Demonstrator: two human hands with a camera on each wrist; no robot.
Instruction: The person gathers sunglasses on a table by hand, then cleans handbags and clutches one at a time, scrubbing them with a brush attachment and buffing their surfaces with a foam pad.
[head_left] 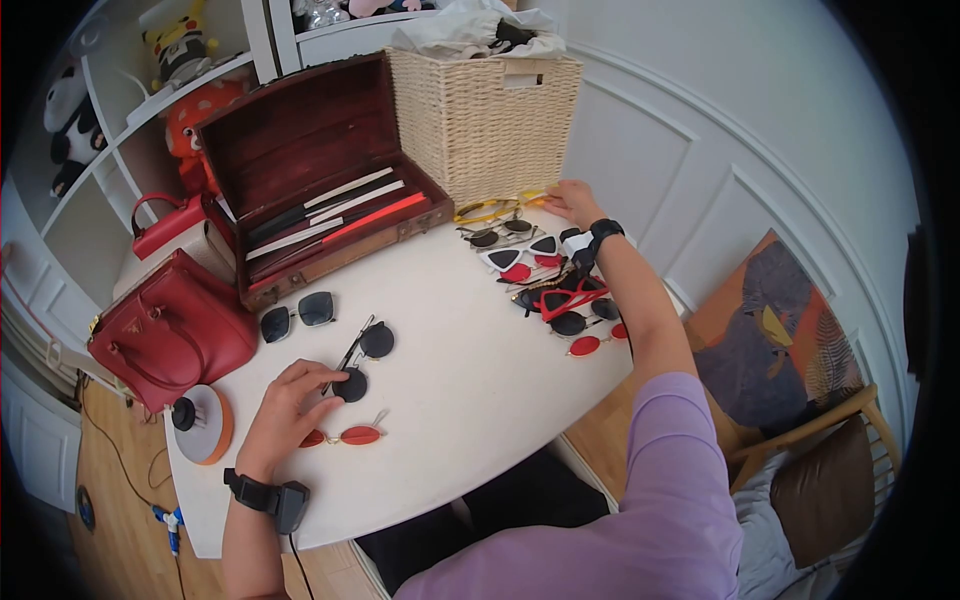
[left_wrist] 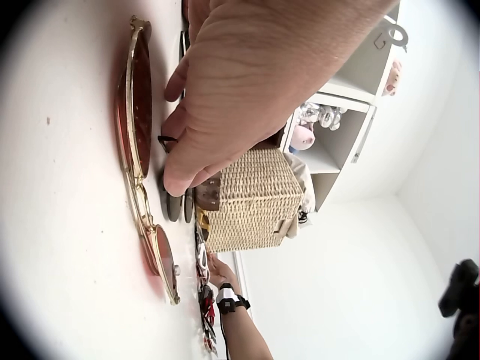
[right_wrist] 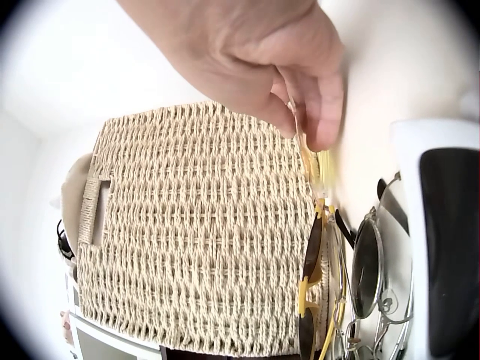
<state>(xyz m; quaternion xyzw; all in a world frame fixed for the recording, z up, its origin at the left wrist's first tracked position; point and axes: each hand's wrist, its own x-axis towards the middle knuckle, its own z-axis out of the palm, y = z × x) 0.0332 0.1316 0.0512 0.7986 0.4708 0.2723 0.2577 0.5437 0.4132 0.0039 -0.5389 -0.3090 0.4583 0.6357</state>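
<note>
My left hand (head_left: 290, 405) pinches the edge of a pair of round black sunglasses (head_left: 377, 340) on the white table. Just below that hand lie red-lensed glasses (head_left: 361, 435), whose gold frame stands large in the left wrist view. Square dark sunglasses (head_left: 316, 309) rest farther up the table. At the far right, my right hand (head_left: 573, 203) holds a yellow translucent piece of eyewear (right_wrist: 306, 159) between thumb and fingers, close to the wicker basket. Yellow-framed sunglasses (right_wrist: 310, 279) lie beside it, followed by round metal-framed sunglasses (right_wrist: 367, 262).
Several glasses, among them white-framed ones (head_left: 520, 255) and red-framed ones (head_left: 573, 297), line the table's right side. An open wooden case (head_left: 330, 262) holding long slats stands at the back, by the wicker basket (head_left: 480, 125). Red handbags (head_left: 175, 330) and a round orange-edged object (head_left: 215, 425) stand left.
</note>
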